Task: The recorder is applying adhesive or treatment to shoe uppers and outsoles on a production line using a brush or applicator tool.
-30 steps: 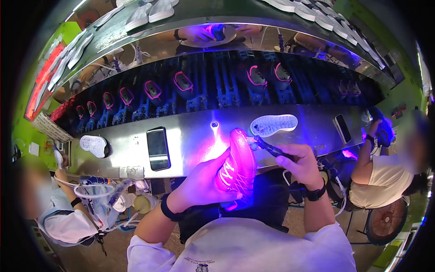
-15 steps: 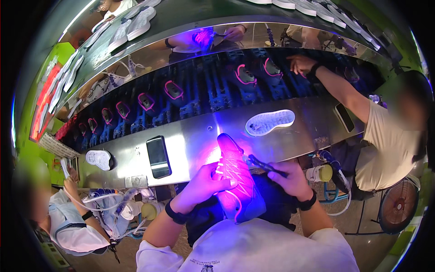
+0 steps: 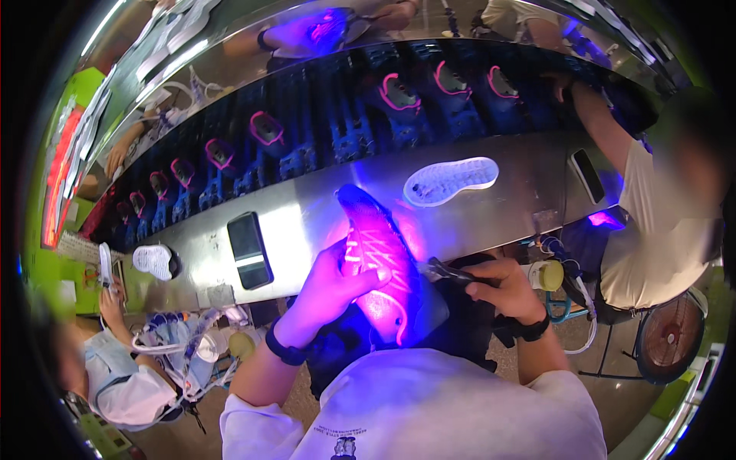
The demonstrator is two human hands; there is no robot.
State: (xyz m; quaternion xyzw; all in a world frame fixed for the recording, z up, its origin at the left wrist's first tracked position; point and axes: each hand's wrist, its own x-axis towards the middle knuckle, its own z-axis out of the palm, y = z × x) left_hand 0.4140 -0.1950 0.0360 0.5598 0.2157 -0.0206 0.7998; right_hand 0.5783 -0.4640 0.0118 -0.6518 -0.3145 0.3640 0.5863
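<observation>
A laced shoe upper (image 3: 387,249), lit pink and purple, stands tilted over my lap with its toe toward the bench. My left hand (image 3: 326,287) grips its left side, the thumb lying across the laces. In my right hand (image 3: 507,287) is a dark-handled brush (image 3: 446,271), its tip close to the shoe's right side; whether it touches I cannot tell. A white shoe sole (image 3: 452,182) lies on the metal bench (image 3: 330,192) beyond the toe.
Several shoes with pink collars (image 3: 266,128) stand along the dark conveyor behind the bench. A phone (image 3: 250,250) and another sole (image 3: 153,261) lie left; a second phone (image 3: 587,176) lies right. Co-workers sit on both sides. A lidded pot (image 3: 546,274) and a fan (image 3: 670,336) are at right.
The view has shifted. The shoe has turned onto its left side somewhat, and the brush has moved lower along its right side. The co-worker's arm at right has drawn back from the conveyor shoes.
</observation>
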